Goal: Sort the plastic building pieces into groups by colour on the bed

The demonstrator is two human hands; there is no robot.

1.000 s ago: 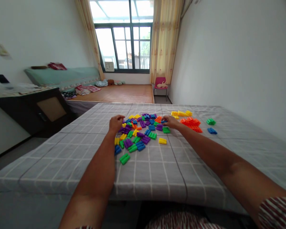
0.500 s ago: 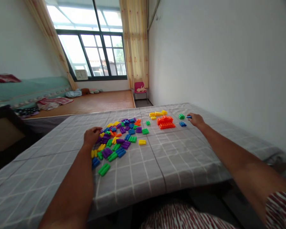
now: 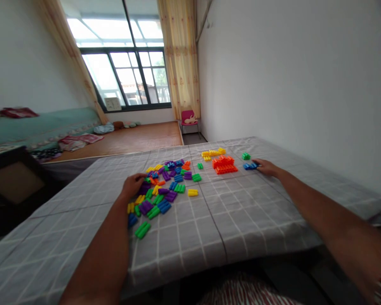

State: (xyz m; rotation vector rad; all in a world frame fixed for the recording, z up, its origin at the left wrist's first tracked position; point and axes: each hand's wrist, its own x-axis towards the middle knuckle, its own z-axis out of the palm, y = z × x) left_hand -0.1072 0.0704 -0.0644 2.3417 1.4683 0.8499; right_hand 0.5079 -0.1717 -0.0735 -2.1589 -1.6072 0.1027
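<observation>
My right hand (image 3: 267,167) pinches a blue building block (image 3: 255,165) at its fingertips. That block sits against another blue block (image 3: 247,166) on the table; whether they are joined I cannot tell. Just beyond lies a small green block group (image 3: 246,156). To the left are a stack of orange blocks (image 3: 224,165) and a row of yellow blocks (image 3: 213,153). My left hand (image 3: 133,185) reaches over the left edge of a loose pile of mixed blocks (image 3: 160,191), its fingers bent together near purple pieces (image 3: 145,187). What those fingers hold, if anything, is hidden.
A grey checked cloth (image 3: 178,237) covers the table. One yellow block (image 3: 193,192) lies apart from the pile. A white wall (image 3: 288,84) runs along the right side. Beyond the table are a low bed (image 3: 139,137) and a pink chair (image 3: 188,117).
My right hand has moved nearer and brought its blue block down against the other blue block. The left hand has shifted slightly right over the pile. The view has tilted a little.
</observation>
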